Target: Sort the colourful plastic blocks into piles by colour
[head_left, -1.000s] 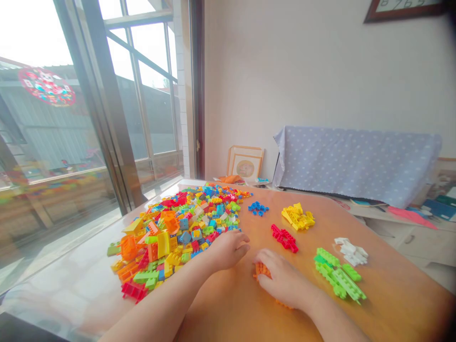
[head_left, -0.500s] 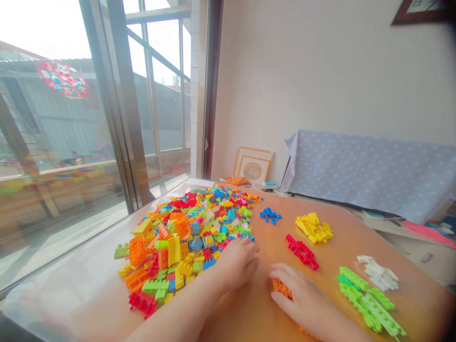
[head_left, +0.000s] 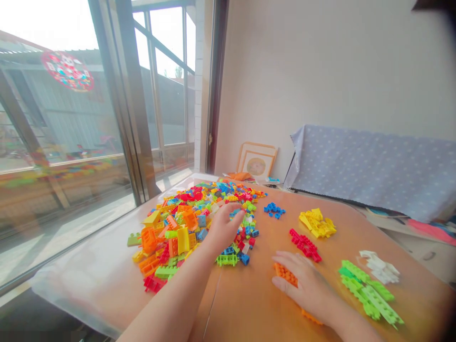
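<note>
My left hand (head_left: 226, 222) reaches over the big mixed pile of building bricks (head_left: 183, 240). Its thumb and fingers are apart, with small bricks showing in the gap, and I see nothing held. On the bare tabletop right of the pile, my right hand (head_left: 304, 280) lies low over orange bricks (head_left: 285, 274), with thumb and fingers around them. Another orange piece (head_left: 311, 317) pokes out below that palm. Close beyond the right hand is a group of red bricks (head_left: 305, 244).
Sorted groups lie on the table (head_left: 249, 304): blue bricks (head_left: 274, 210), yellow bricks (head_left: 317, 223), white bricks (head_left: 379, 267) and light green bricks (head_left: 370, 292). A window (head_left: 67, 118) borders the left side. A dotted cloth (head_left: 363, 171) hangs behind, beside leaning picture frames (head_left: 256, 164).
My left hand has moved farther out over the pile, uncovering green and blue bricks at its near right edge. My right hand stays at the orange bricks. The view has shifted slightly.
</note>
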{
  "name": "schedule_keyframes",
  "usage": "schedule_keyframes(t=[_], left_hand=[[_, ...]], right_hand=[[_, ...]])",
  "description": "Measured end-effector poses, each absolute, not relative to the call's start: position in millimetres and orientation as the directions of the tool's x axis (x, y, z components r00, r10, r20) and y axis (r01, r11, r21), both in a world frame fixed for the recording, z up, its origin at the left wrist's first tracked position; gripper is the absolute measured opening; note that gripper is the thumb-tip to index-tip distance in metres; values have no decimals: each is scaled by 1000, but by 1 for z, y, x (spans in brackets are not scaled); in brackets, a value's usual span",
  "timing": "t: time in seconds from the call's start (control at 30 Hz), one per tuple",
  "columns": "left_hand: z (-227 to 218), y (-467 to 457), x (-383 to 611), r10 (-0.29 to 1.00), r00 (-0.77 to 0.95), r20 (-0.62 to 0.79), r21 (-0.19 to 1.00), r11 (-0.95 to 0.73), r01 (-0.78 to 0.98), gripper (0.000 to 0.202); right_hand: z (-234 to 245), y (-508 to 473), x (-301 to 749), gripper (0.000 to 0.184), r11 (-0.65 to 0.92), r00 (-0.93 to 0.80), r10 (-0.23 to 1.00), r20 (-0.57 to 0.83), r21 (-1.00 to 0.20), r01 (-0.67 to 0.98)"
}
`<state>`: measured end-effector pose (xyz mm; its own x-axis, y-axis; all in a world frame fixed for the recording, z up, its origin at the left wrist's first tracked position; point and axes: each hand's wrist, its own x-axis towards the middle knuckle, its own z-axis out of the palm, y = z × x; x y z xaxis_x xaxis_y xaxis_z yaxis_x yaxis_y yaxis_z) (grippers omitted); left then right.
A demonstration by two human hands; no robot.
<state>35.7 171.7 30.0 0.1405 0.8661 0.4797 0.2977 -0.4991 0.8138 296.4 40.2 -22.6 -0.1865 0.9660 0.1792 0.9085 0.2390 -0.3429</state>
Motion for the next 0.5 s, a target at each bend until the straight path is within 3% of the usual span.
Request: schedule_keyframes(t=[0.13,0.27,0.37,0.5], left_hand=[[49,187,-5,885,-120,449,884,-421,201,40],[46,199,-77,781,-293,552,801,-399,446,45],[32,203,-141,696,-410,590,725,-235,647,47],[8,210,-213,648,-477,595,648,-35,761,52]], right_hand=[[-16,36,295,59,261,-218,961,170,-299,918],[-9,32,294,57,262,-225,958,177,-228,938],[-7,31,290,57,275,-238,949,208,-175,945],[-4,30,271,57,345,-303,912,276,-116,931]])
